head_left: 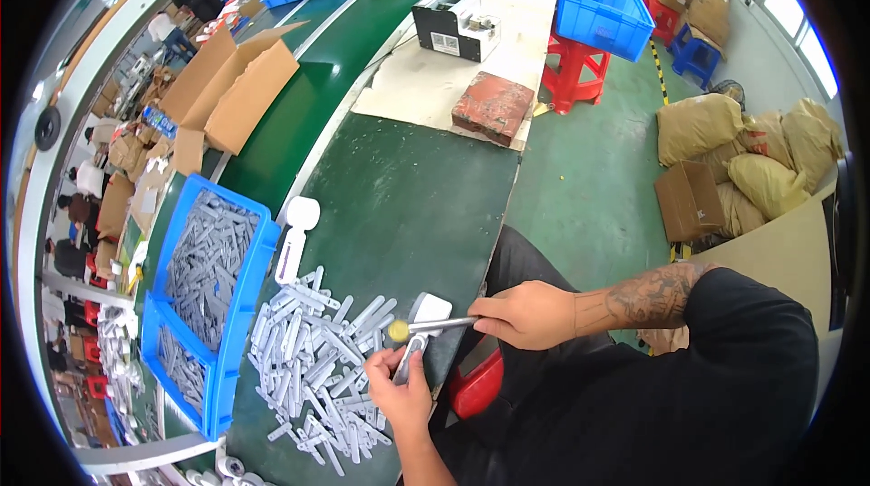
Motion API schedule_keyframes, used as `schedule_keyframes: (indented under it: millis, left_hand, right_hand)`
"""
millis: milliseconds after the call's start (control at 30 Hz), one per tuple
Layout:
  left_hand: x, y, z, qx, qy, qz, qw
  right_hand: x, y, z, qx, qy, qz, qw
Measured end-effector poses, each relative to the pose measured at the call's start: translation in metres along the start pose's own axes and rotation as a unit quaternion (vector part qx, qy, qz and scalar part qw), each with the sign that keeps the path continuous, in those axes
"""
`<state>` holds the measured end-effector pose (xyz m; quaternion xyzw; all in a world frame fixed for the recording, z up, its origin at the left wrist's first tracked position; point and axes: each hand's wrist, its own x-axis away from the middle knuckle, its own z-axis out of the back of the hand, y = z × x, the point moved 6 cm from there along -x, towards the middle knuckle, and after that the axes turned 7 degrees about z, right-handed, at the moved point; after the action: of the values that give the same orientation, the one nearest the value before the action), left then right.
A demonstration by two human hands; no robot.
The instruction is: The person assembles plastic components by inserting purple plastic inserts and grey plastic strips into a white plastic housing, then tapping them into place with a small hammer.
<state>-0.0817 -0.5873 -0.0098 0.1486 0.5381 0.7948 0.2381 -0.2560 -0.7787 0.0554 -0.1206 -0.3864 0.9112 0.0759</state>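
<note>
My right hand (526, 316) is closed around the metal handle of a small hammer (446, 325). The hammer's yellowish round head is over the near part of the green bench, just above my left fingers. My left hand (403, 394) pinches a narrow grey plastic strip (410, 359) between thumb and fingers. Partly behind the hammer, a white plastic piece with a broad head (431, 308) lies against the strip's far end; whether they are joined I cannot tell. Left of my left hand spreads a loose pile of similar grey strips (317, 350).
Left of the pile stands a blue divided bin (272, 246) full of grey strips. A white round-headed piece (292, 246) lies beyond the pile. Farther along the bench are a reddish block (493, 107) and a black-and-white machine (453, 26). A red stool (575, 74) carries a blue crate (604, 15).
</note>
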Motion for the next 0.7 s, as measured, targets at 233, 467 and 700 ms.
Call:
schedule_keyframes:
  millis: [233,467,700]
  left_hand:
    - [-0.001,0.009,0.005,-0.06,-0.028,0.022,0.998]
    - [0.024,0.012,0.034,-0.258,0.021,-0.177,0.949]
    - [0.015,0.004,0.027,-0.201,0.01,-0.188,0.961]
  right_hand:
    - [-0.003,0.015,-0.014,0.08,-0.124,-0.038,0.988]
    - [-0.013,-0.044,0.035,-0.06,0.02,0.042,0.997]
    - [-0.009,-0.01,-0.026,0.058,-0.142,0.022,0.988]
